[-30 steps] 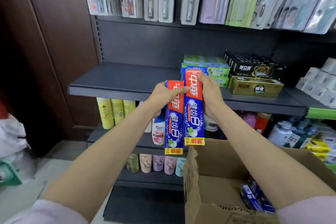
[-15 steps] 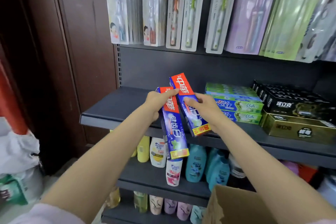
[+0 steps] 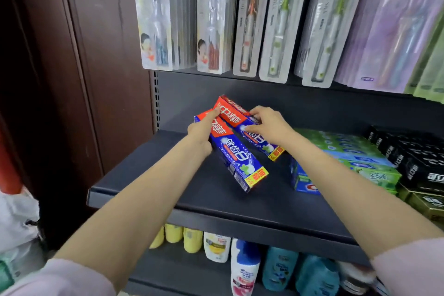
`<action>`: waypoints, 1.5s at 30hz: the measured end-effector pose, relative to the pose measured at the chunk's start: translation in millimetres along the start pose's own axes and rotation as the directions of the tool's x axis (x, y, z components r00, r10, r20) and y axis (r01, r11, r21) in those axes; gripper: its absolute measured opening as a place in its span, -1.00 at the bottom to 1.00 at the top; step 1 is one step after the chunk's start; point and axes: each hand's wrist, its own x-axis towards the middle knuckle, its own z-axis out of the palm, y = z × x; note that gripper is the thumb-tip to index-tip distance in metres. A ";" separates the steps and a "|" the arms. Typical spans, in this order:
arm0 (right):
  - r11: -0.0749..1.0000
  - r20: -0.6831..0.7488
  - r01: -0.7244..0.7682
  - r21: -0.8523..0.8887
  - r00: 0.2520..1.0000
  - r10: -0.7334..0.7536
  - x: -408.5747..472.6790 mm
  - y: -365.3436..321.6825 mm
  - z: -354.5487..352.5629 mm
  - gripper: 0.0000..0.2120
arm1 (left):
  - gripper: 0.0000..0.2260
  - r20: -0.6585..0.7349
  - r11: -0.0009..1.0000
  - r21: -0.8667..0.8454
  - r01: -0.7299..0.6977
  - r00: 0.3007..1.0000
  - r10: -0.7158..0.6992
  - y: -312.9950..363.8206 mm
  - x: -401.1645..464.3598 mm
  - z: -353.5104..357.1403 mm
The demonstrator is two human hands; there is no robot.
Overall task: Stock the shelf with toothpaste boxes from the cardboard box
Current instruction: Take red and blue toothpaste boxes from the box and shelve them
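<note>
Two blue-and-red toothpaste boxes are over the dark grey shelf [image 3: 216, 204], slanting from back left to front right. My left hand [image 3: 201, 131] grips the nearer box [image 3: 236, 160] at its red end, index finger stretched along the top. The farther box [image 3: 242, 118] is held by my right hand [image 3: 269, 125], fingers curled over its far edge and thumb on its face. Both boxes look low over the shelf; whether they touch it is unclear. The cardboard box is out of view.
Stacked green and blue toothpaste boxes [image 3: 348, 161] lie on the shelf to the right, with black boxes [image 3: 413, 156] and gold ones beyond. Toothbrush packs [image 3: 252, 19] hang above. Shampoo bottles [image 3: 245, 269] fill the lower shelf. A brown wooden panel [image 3: 91, 79] stands at left.
Both hands have carried the two boxes up from beside the cardboard box and forward over the shelf, tilting them toward flat. The view has risen and the cardboard box has left the frame.
</note>
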 end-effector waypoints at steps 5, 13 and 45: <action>0.940 0.032 -0.047 -0.338 0.998 0.062 49.6 27.4 15.3 -0.49 | -0.39 -0.014 0.998 -0.019 0.067 0.998 -0.068 17.3 47.0 0.4; 0.903 -0.065 -0.279 -0.327 0.960 0.273 73.8 70.9 49.9 -0.65 | -0.39 0.010 0.998 0.023 0.065 0.998 -0.065 21.7 94.4 -5.9; 0.939 -0.138 0.010 -0.343 0.989 -0.061 55.6 29.5 -2.4 -0.60 | -0.52 0.435 0.492 0.683 -0.540 0.841 0.321 21.3 78.3 12.6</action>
